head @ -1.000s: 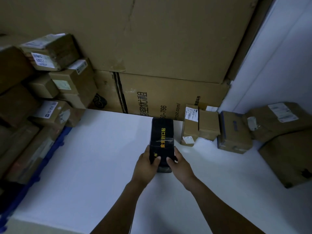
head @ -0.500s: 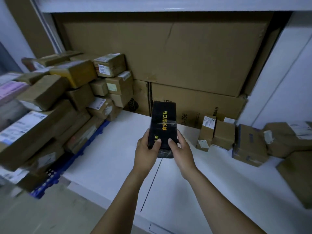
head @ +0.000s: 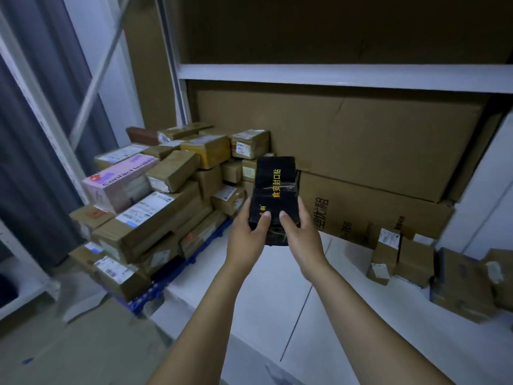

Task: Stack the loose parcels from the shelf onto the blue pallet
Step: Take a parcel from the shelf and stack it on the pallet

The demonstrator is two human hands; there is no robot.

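Above the shelf [head: 277,315] both hands, left [head: 247,234] and right [head: 301,234], grip the parcel [head: 273,190]; the pallet [head: 166,282] stack looks uneven, so it might slide off.

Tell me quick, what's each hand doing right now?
The left hand is closed, holding the black parcel at its near left side.
The right hand is closed, holding the same parcel at its near right side.

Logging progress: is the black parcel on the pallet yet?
No. The left hand and right hand grip the parcel in the air, off the shelf, not set on the pallet.
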